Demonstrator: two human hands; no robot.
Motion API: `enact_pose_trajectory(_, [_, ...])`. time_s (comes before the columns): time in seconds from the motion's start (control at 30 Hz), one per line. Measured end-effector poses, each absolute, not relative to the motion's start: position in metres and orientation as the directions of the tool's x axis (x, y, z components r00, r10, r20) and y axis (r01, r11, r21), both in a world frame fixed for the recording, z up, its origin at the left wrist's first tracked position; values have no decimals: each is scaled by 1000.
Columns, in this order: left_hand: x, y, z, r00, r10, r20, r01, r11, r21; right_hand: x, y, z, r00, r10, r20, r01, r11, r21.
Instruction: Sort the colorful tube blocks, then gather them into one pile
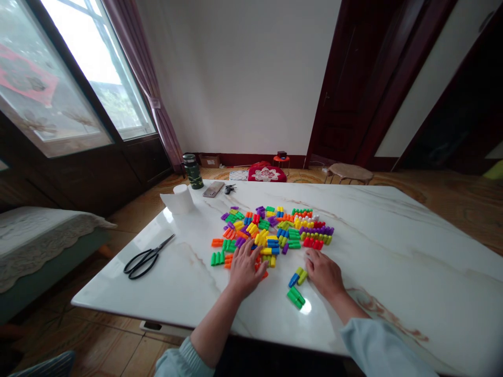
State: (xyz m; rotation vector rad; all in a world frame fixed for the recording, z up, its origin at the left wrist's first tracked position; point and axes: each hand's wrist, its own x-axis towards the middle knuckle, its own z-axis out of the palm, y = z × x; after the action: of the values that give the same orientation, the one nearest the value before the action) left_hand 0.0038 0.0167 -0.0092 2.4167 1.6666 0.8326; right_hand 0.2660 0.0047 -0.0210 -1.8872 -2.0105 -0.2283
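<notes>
angling down-right, green plastic blocks (296, 297)

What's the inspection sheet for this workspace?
Surface: white marble-look table, glossy, with brown veining.
Job's things: coloured plastic blocks in a loose spread mid-table; a few lie apart, including blue and yellow blocks and green blocks.
Clutter: scissors, paper roll, phone, keys, bottle.
Hands: left hand open on the blocks' near edge; right hand open on the table, beside the blue and yellow blocks, holding nothing.
Cables: nothing seen.
Surroundings: window, curtain, bed, door, stool.
</notes>
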Motion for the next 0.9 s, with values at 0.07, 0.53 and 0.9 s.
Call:
enact_pose_trajectory(0.07, [4, 16, -9, 251, 892, 377, 841, -394, 371, 266, 5, -21, -30, 925, 378, 986, 90, -141])
enact_pose_trajectory(0.53, [6, 19, -13, 243, 886, 395, 835, -398, 380, 234, 48, 5, -52, 923, 381, 876, 225, -427])
enact_pose_trajectory(0.9, [6, 17, -9, 231, 898, 373, 837, -379, 395, 188, 109, 37, 121, 993, 4, 962, -116, -249])
